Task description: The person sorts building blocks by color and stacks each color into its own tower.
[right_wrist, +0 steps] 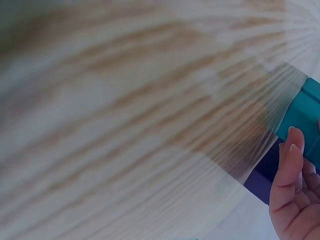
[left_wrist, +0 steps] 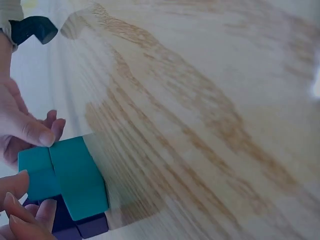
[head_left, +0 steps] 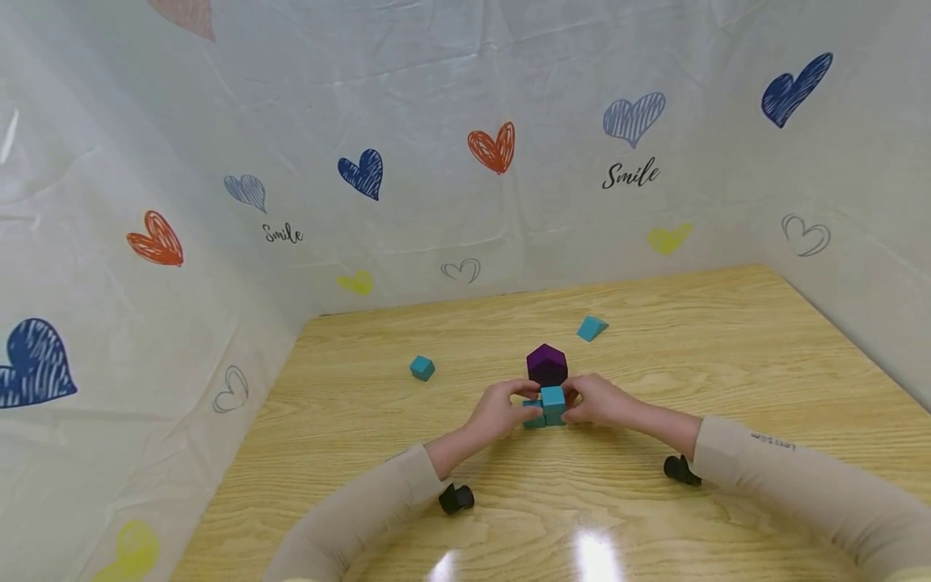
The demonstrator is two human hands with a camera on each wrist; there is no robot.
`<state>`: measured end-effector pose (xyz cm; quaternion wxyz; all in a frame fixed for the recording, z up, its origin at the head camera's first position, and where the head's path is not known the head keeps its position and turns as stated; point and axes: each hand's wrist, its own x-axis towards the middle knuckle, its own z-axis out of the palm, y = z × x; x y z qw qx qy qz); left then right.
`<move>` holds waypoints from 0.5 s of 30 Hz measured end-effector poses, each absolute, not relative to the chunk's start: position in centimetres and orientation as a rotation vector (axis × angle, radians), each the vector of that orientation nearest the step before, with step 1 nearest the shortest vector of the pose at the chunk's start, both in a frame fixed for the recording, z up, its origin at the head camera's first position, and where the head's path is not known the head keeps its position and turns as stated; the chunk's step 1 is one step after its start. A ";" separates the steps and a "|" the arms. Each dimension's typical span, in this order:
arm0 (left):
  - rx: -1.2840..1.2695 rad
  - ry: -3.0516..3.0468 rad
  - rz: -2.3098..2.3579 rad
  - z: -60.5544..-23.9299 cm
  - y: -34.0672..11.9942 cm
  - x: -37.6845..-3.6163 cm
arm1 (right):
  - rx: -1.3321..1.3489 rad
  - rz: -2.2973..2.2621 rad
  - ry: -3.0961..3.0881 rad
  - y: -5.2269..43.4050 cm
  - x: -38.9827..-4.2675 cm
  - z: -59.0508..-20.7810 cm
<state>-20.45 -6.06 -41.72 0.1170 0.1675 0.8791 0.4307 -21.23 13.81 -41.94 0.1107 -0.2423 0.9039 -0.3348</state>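
Note:
Two teal blocks stand pressed together in front of me: a left teal block [head_left: 533, 418] and a taller right teal block [head_left: 553, 404]. My left hand [head_left: 502, 412] pinches the left one between thumb and fingers. From the other side my right hand [head_left: 598, 401] grips the right one, with its thumb near the front face. Just behind sits a dark purple block [head_left: 547, 365], partly hidden by the teal pieces. In the left wrist view the teal faces [left_wrist: 80, 175] meet along a seam, with purple pieces [left_wrist: 92, 226] against them. The right fingers [right_wrist: 290, 170] touch the teal block [right_wrist: 302, 115].
A teal cube [head_left: 422, 368] lies on the wooden table [head_left: 349, 436] to the left. Farther back on the right is a teal wedge [head_left: 592, 327]. Black wrist cameras [head_left: 457, 499] hang below both cuffs. A white sheet with hearts [head_left: 422, 218] borders the table.

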 end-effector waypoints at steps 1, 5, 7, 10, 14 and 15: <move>0.485 2.573 1.271 -41.7 -6.3 -20.5 | -0.710 -0.988 2.653 13.8 -21.2 -42.0; 0.438 2.563 1.333 -41.6 -7.7 -20.8 | -0.702 -0.985 2.652 13.6 -21.2 -41.9; 0.406 2.564 1.372 -41.4 -8.5 -21.1 | -0.710 -0.972 2.660 13.6 -21.2 -41.9; 0.354 2.592 1.402 -41.1 -9.7 -21.7 | -0.703 -0.963 2.668 13.6 -21.1 -41.8; 0.296 2.669 1.441 -40.7 -11.8 -22.6 | -0.696 -0.955 2.675 13.6 -21.0 -41.7; 0.283 2.695 1.447 -40.6 -12.4 -22.9 | -0.701 -0.951 2.678 13.6 -21.0 -41.7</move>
